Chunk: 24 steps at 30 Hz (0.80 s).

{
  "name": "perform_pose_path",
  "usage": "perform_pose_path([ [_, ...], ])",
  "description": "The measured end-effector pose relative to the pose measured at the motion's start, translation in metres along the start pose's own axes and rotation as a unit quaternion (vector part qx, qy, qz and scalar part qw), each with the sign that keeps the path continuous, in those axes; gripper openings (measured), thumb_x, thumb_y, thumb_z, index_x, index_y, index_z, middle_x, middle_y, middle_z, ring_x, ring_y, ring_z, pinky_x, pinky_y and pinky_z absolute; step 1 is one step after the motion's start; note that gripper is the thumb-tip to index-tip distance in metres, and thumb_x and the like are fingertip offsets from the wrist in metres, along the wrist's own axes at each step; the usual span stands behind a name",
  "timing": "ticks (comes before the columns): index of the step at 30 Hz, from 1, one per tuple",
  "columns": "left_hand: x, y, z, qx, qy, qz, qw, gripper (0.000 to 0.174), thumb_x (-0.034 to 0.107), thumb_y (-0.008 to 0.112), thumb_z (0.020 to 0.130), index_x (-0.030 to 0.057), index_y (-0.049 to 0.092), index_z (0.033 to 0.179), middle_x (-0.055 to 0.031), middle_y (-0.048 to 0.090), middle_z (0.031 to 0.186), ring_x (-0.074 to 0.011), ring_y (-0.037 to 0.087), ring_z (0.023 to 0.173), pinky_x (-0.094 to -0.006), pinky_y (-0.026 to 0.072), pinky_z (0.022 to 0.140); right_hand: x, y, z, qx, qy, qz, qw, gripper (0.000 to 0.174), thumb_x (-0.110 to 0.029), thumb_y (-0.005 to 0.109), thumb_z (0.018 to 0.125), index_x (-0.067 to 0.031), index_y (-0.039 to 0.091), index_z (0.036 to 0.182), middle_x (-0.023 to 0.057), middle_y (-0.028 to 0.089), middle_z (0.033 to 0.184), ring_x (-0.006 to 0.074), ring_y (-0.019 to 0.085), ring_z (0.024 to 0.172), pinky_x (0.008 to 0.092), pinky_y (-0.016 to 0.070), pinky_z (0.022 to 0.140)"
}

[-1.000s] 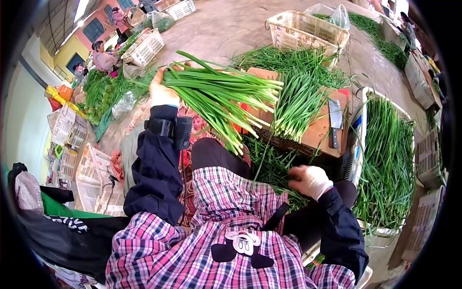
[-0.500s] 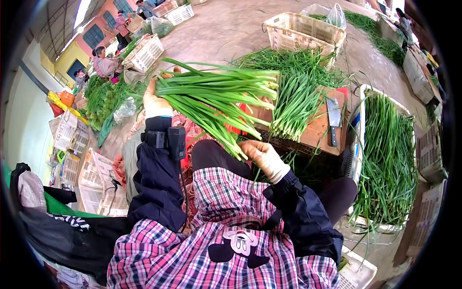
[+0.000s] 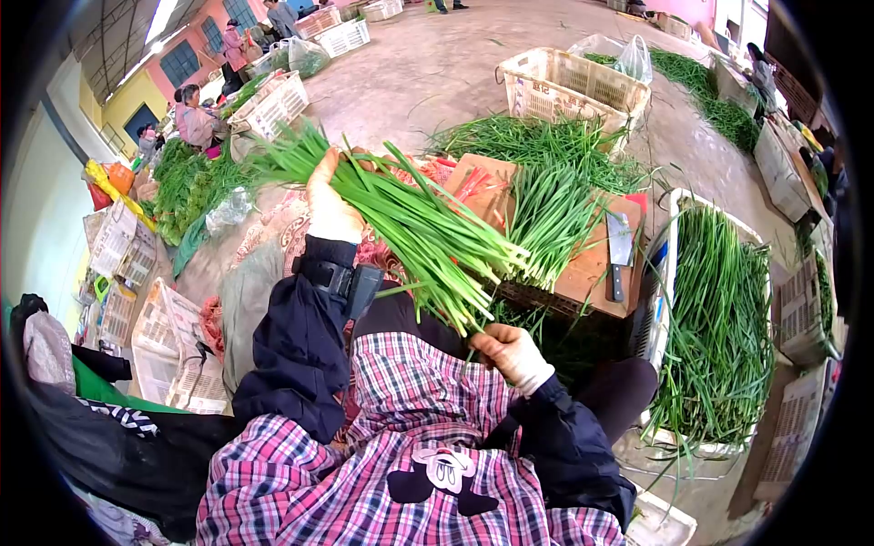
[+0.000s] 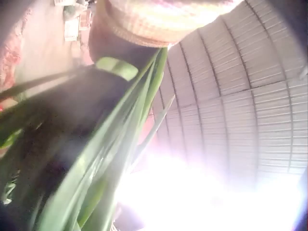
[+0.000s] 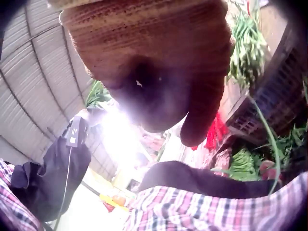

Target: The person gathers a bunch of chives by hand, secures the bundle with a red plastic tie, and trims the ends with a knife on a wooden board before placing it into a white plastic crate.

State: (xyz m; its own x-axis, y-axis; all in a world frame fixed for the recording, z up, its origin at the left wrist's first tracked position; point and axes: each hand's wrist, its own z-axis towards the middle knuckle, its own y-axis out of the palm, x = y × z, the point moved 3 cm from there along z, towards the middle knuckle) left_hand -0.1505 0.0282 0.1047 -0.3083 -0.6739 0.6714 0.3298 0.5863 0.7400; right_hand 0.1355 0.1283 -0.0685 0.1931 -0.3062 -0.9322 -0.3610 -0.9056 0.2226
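Note:
My gloved left hand [image 3: 333, 205] grips a large bunch of garlic chives [image 3: 428, 241] by its leafy part. The pale cut ends point down and to the right, over my lap. At the lowest of those ends, my gloved right hand [image 3: 517, 355] has its thumb and fingertips together on the stems. In the left wrist view, long leaves [image 4: 115, 130] run down from the glove [image 4: 159, 21]. Backlit in the right wrist view, my right hand [image 5: 154, 62] has curled fingers, and what lies between them is hidden.
A knife [image 3: 619, 255] lies on a wooden board [image 3: 583, 278] beside a pile of chives [image 3: 555, 214]. To the right stands a crate [image 3: 669, 273] packed with chives. Another crate [image 3: 574, 86] stands beyond the board. A person [image 3: 196, 118] sits at the far left near heaped greens [image 3: 196, 187].
My right hand came up from near my right knee to the stem ends and has stayed there. The bunch in my left hand has swung to slope more steeply down and right.

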Motion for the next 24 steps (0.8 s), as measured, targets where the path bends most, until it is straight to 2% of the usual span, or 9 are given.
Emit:
perform_pose_path([
  [8,-0.012,0.02,0.002,-0.037,-0.034,0.009,0.999,0.027,0.029,0.059,0.088,0.0015,0.057,0.087,-0.0136,0.063,0.077,-0.0364,0.062,0.076,-0.0513,0.0515,0.075,-0.032,-0.064,-0.05,0.093,-0.013,-0.05,0.994,0.019,-0.015,0.065,0.088,0.0037,0.068,0.084,-0.0008,0.054,0.06,0.0067,0.045,0.053,0.0238,0.0363,0.049],
  [11,-0.012,0.025,0.003,-0.063,-0.056,-0.002,0.996,0.024,0.026,0.058,0.089,0.0024,0.056,0.087,-0.0132,0.063,0.08,-0.0346,0.062,0.076,-0.0514,0.0515,0.075,-0.011,-0.084,-0.057,0.103,0.036,-0.146,0.983,0.017,-0.018,0.066,0.086,-0.0012,0.071,0.088,0.0024,0.06,0.06,0.0118,0.054,0.054,0.0267,0.0428,0.053],
  [13,-0.009,0.02,0.007,-0.011,-0.057,0.005,0.998,0.019,0.024,0.057,0.089,0.0051,0.054,0.087,-0.012,0.063,0.082,-0.0317,0.062,0.075,-0.0507,0.0513,0.074,-0.025,-0.08,-0.071,0.036,-0.123,-0.466,0.875,0.02,-0.026,0.067,0.082,-0.0079,0.073,0.088,0.0105,0.066,0.064,0.0221,0.062,0.057,0.0342,0.0487,0.057],
  [14,-0.008,0.014,0.014,0.01,-0.053,-0.003,0.999,0.019,0.024,0.056,0.09,0.0058,0.054,0.087,-0.0117,0.063,0.082,-0.0312,0.062,0.075,-0.0507,0.0512,0.074,-0.023,-0.077,-0.073,-0.011,-0.053,-0.55,0.834,0.029,-0.036,0.067,0.077,-0.0125,0.072,0.093,0.0152,0.068,0.076,0.0306,0.065,0.069,0.0414,0.0516,0.066],
  [17,-0.01,-0.005,0.033,0.028,-0.057,0.02,0.998,0.036,0.034,0.05,0.091,-0.0004,0.059,0.084,-0.016,0.064,0.079,-0.037,0.062,0.084,-0.0501,0.049,0.083,-0.033,-0.068,-0.075,0.003,-0.02,-0.696,0.717,0.038,-0.042,0.068,0.076,-0.0122,0.069,0.099,0.0132,0.068,0.086,0.0313,0.065,0.079,0.0419,0.0519,0.073],
  [19,-0.012,-0.011,0.036,0.016,-0.066,0.011,0.998,0.037,0.035,0.049,0.092,-0.0003,0.059,0.084,-0.0163,0.064,0.08,-0.0373,0.061,0.086,-0.0508,0.0483,0.084,-0.054,-0.064,-0.074,0.124,-0.158,-0.601,0.773,0.042,-0.04,0.07,0.076,-0.0087,0.066,0.105,0.0141,0.066,0.098,0.0324,0.064,0.088,0.0421,0.0513,0.077],
  [20,-0.013,-0.014,0.036,0.023,-0.062,-0.023,0.998,0.017,0.025,0.056,0.091,0.0087,0.053,0.087,-0.0107,0.062,0.084,-0.0296,0.061,0.074,-0.0513,0.0506,0.074,-0.061,-0.061,-0.07,0.157,-0.181,-0.518,0.821,0.039,-0.034,0.069,0.077,-0.0072,0.066,0.106,0.0146,0.066,0.1,0.0326,0.064,0.089,0.0404,0.0514,0.078],
  [21,-0.015,-0.015,0.035,0.03,-0.068,-0.023,0.997,0.017,0.025,0.056,0.091,0.0088,0.053,0.087,-0.0109,0.063,0.084,-0.0298,0.061,0.074,-0.0513,0.0506,0.074,-0.067,-0.057,-0.066,0.187,-0.202,-0.428,0.861,0.037,-0.029,0.069,0.079,-0.0057,0.066,0.107,0.015,0.066,0.101,0.0328,0.064,0.091,0.0387,0.0514,0.079],
  [24,-0.019,-0.011,0.027,0.043,-0.085,-0.014,0.995,0.018,0.026,0.055,0.091,0.0089,0.053,0.087,-0.0115,0.063,0.084,-0.0304,0.061,0.075,-0.0501,0.0505,0.073,-0.067,-0.041,-0.04,0.208,-0.223,-0.162,0.938,0.028,-0.018,0.062,0.086,-0.0009,0.065,0.107,0.0108,0.066,0.098,0.0203,0.065,0.085,0.0286,0.0494,0.077],
])
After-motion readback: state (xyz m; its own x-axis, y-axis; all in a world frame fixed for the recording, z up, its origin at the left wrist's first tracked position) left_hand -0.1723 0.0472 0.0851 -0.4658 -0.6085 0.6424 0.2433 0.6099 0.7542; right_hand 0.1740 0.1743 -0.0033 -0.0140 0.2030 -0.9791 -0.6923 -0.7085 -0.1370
